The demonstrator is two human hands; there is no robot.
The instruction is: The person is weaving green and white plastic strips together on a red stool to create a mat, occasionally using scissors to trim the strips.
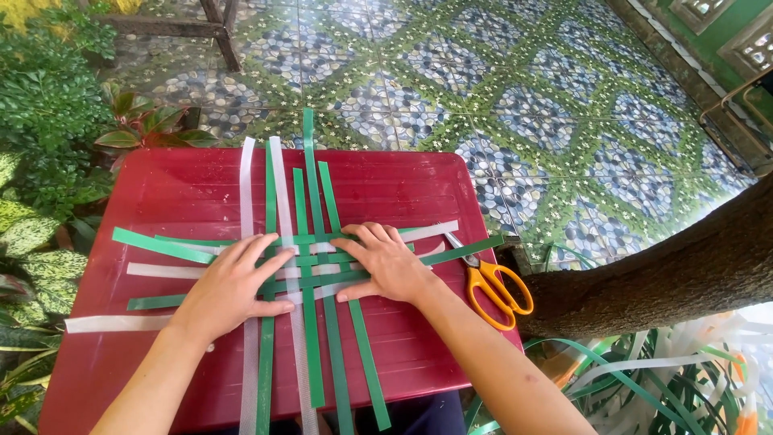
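Both hands lay flat, fingers spread, on a loose lattice of green and white plastic strips [310,270] at the centre of the red plastic bench [177,193]. Left hand [229,290] pressed the crossing's left side, right hand [386,262] its right. Orange-handled scissors [493,286] sat just beside the right hand, at the bench edge.

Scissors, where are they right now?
In the head view, the orange-handled scissors lie at the right edge of the red table, just right of the right hand, beside the tree trunk.
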